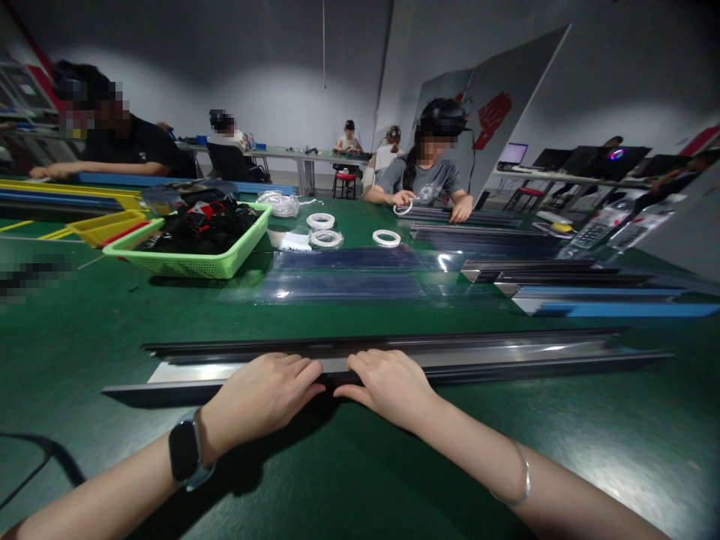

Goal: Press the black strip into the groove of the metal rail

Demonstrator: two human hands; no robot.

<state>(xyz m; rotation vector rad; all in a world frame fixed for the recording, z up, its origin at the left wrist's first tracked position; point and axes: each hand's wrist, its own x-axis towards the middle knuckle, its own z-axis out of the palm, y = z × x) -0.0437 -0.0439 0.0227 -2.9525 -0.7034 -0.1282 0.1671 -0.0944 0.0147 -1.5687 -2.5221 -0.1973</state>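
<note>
A long dark metal strip (506, 352) with a shiny face lies across the green table (562, 435) in front of me. My left hand (264, 394), with a black watch on its wrist, rests on the strip's near edge, fingers curled down over it. My right hand (385, 382), a thin bracelet on its wrist, rests right beside it in the same way, thumbs almost touching. Both hands press on the strip rather than lift it.
A green basket (191, 262) of black and red parts stands at the left, a yellow tray (106, 225) behind it. White tape rolls (386, 238) and clear-wrapped strips (349, 285) lie mid-table, more strips (590, 289) at the right. A person opposite (430, 180) handles tape; others sit further back.
</note>
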